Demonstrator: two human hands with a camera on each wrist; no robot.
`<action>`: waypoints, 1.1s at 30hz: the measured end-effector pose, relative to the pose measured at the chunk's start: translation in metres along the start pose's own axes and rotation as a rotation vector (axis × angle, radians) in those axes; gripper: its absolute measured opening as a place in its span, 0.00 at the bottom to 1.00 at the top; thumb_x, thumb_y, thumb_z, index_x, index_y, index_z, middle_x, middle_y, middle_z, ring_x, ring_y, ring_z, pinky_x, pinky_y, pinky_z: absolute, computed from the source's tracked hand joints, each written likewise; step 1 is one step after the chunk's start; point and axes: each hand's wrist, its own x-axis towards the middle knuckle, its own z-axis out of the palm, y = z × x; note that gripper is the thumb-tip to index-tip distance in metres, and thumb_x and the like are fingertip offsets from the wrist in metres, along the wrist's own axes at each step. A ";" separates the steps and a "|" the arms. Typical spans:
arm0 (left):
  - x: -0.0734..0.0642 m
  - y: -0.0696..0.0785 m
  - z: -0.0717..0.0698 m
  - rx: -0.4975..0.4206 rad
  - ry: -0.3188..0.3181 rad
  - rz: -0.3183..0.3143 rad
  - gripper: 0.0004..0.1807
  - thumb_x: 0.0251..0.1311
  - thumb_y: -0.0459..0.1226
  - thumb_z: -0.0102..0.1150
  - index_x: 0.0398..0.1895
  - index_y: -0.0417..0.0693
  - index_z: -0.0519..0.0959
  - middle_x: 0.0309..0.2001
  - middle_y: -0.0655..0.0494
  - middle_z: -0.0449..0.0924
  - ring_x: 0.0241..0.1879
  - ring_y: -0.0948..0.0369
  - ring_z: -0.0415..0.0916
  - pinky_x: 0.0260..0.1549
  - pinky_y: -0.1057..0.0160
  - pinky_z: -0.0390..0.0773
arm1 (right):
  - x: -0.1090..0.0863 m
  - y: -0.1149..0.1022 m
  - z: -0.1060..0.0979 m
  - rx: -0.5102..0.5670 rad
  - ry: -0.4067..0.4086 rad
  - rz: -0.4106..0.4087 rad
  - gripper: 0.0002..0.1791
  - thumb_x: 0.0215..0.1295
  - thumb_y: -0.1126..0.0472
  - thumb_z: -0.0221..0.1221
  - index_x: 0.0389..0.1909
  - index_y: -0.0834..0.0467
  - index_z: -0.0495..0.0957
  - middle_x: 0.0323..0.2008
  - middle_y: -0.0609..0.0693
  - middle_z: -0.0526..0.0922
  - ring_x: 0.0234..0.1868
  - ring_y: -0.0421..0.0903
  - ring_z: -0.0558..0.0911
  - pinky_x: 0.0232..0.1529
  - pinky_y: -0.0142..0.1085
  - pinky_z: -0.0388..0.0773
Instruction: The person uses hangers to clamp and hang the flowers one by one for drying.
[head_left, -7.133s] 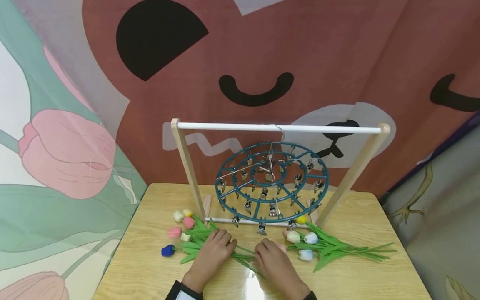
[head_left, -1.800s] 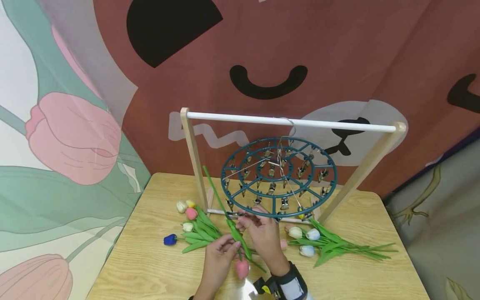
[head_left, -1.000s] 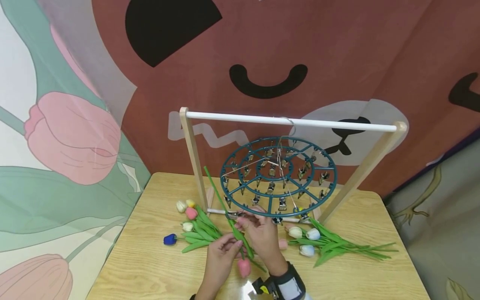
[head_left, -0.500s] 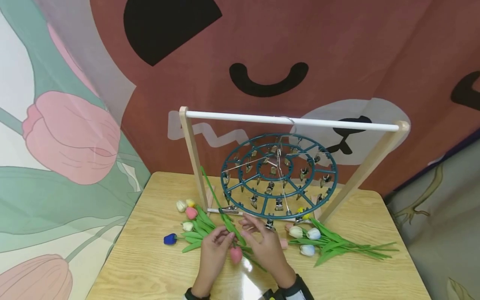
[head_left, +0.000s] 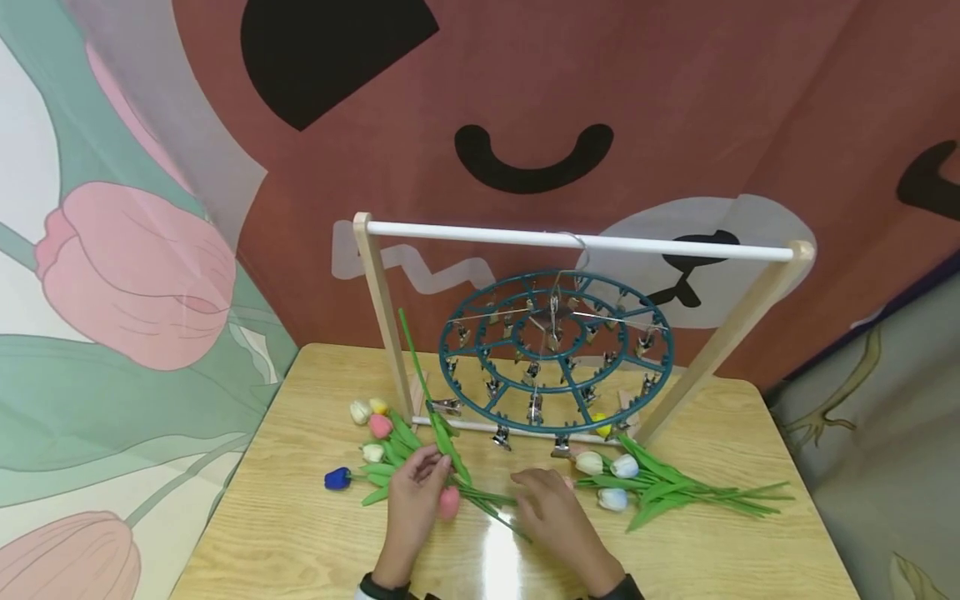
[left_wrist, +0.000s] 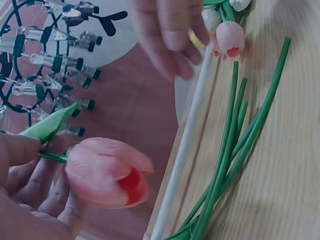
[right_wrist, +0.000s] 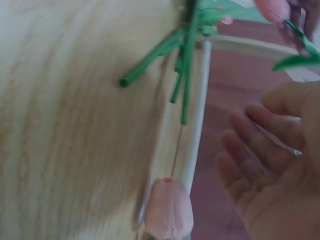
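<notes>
My left hand [head_left: 411, 500] pinches a pink artificial tulip [head_left: 449, 503] just by its bloom, which hangs downward. The tulip's green stem rises past the left rim of a round dark-green clip hanger [head_left: 555, 390]. One metal clip [head_left: 447, 407] on that rim juts sideways against the stem and appears to bite it. In the left wrist view the fingers [left_wrist: 47, 187] lie behind the pink bloom [left_wrist: 107, 172]. My right hand [head_left: 558, 518], loosely bent and holding nothing, hovers right of the loose stems; the right wrist view shows its palm [right_wrist: 285, 190] bare.
The hanger hangs from the white bar [head_left: 480, 236] of a wooden stand. Several tulips, including a blue one [head_left: 337, 478], lie at left with stems [head_left: 487, 502] pointing right. Another bunch [head_left: 660, 492] lies at right. A patterned cloth hangs behind the table [head_left: 285, 533].
My right hand has let go of the clip at the rim and drawn back to the right and down. My left hand and the pink tulip have shifted left; the hanger has turned.
</notes>
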 end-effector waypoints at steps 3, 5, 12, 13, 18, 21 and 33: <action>0.001 -0.001 -0.001 -0.005 0.009 0.003 0.13 0.65 0.27 0.64 0.52 0.39 0.83 0.42 0.45 0.87 0.41 0.59 0.86 0.43 0.68 0.89 | -0.001 0.004 0.011 -0.112 -0.013 -0.116 0.12 0.70 0.61 0.63 0.52 0.57 0.84 0.51 0.50 0.86 0.54 0.52 0.82 0.56 0.50 0.84; 0.001 -0.001 -0.002 -0.018 0.001 0.024 0.14 0.65 0.25 0.63 0.54 0.38 0.83 0.44 0.44 0.87 0.42 0.62 0.85 0.45 0.70 0.88 | -0.001 0.005 0.020 -0.175 0.007 -0.175 0.12 0.68 0.60 0.64 0.50 0.56 0.85 0.48 0.49 0.87 0.51 0.50 0.83 0.54 0.46 0.85; 0.002 -0.006 -0.007 -0.079 -0.069 0.070 0.16 0.66 0.22 0.58 0.56 0.34 0.80 0.45 0.38 0.87 0.38 0.59 0.87 0.43 0.64 0.90 | 0.006 0.005 0.040 -0.271 0.032 -0.217 0.08 0.66 0.59 0.66 0.44 0.55 0.86 0.41 0.47 0.87 0.43 0.46 0.81 0.45 0.41 0.82; 0.002 -0.007 -0.007 -0.090 -0.078 0.069 0.16 0.66 0.22 0.57 0.56 0.33 0.79 0.45 0.37 0.87 0.37 0.57 0.88 0.43 0.62 0.90 | 0.007 0.005 0.042 -0.276 0.024 -0.212 0.07 0.66 0.59 0.65 0.43 0.54 0.86 0.40 0.46 0.87 0.42 0.46 0.80 0.44 0.40 0.81; 0.000 -0.012 -0.011 -0.044 -0.090 0.023 0.14 0.67 0.23 0.56 0.54 0.34 0.80 0.45 0.39 0.88 0.40 0.52 0.88 0.44 0.61 0.90 | 0.010 0.004 0.046 -0.285 -0.028 -0.182 0.03 0.68 0.59 0.65 0.40 0.52 0.85 0.37 0.44 0.84 0.39 0.42 0.77 0.39 0.37 0.78; -0.002 -0.019 -0.013 0.114 -0.113 0.055 0.13 0.66 0.24 0.60 0.52 0.39 0.83 0.46 0.44 0.89 0.44 0.51 0.87 0.44 0.64 0.89 | 0.011 0.005 0.047 -0.280 -0.044 -0.173 0.02 0.69 0.60 0.64 0.39 0.52 0.85 0.37 0.43 0.83 0.38 0.41 0.76 0.39 0.36 0.78; -0.001 -0.061 -0.027 0.972 -0.238 0.588 0.14 0.55 0.30 0.74 0.45 0.48 0.87 0.43 0.56 0.88 0.47 0.57 0.80 0.43 0.54 0.82 | 0.011 0.006 0.046 -0.049 0.058 -0.156 0.05 0.69 0.69 0.61 0.39 0.55 0.81 0.31 0.42 0.78 0.32 0.34 0.76 0.31 0.28 0.82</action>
